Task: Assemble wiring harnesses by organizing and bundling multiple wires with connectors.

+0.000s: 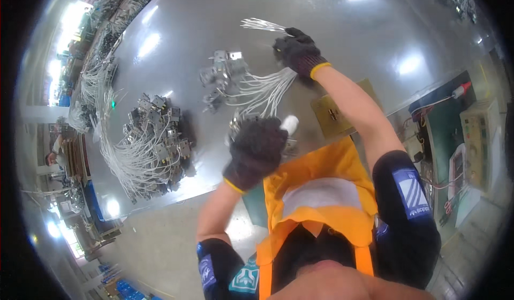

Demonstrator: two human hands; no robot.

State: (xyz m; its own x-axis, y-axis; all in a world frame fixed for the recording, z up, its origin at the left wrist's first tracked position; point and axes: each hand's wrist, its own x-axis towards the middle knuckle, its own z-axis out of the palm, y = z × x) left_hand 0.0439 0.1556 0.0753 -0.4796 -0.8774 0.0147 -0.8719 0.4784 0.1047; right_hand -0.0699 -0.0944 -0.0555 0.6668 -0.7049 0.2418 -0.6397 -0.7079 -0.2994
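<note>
My right hand [300,51], in a black knit glove with a yellow cuff, is closed round a bundle of white wires [267,88]. Their loose ends fan out to the left beyond the fist. The other ends run down to a cluster of metal connector parts [222,75] on the shiny table. My left hand [257,152], gloved alike, is curled near the table's front edge, beside more of these metal parts. A white rounded piece [289,124] shows at its right side; whether the fingers grip it is hidden.
A large heap of metal parts with white wires [155,144] lies on the left of the metal table [198,10]. A yellow-brown plate [342,107] with a small fixture sits near the right forearm. Beyond the right edge stands a beige control box [476,144].
</note>
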